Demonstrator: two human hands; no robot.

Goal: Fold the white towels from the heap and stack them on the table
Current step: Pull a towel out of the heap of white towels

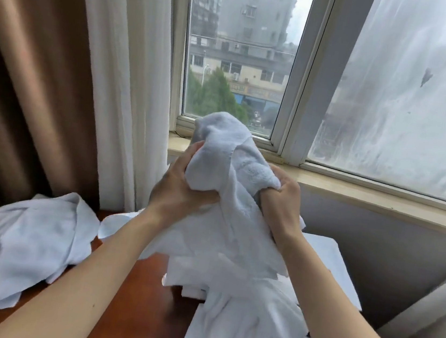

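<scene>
1. Head view: the window and brown curtain rise behind the table, a red-brown wooden top that carries the work
2. Above the table's middle hangs the held towel, bunched at its top and trailing down until its lower hem reaches the table; it is lifted, I judge, to shake it loose and find an edge before folding
3. On the table's left side lies the heap of crumpled white towels, apart from the finished ones
4. On the table's right side, partly hidden behind the held towel, sits a flat white stack, seemingly towels already folded
5. Above the table, the left hand and right hand each have fingers clenched round the towel's bunched top
</scene>
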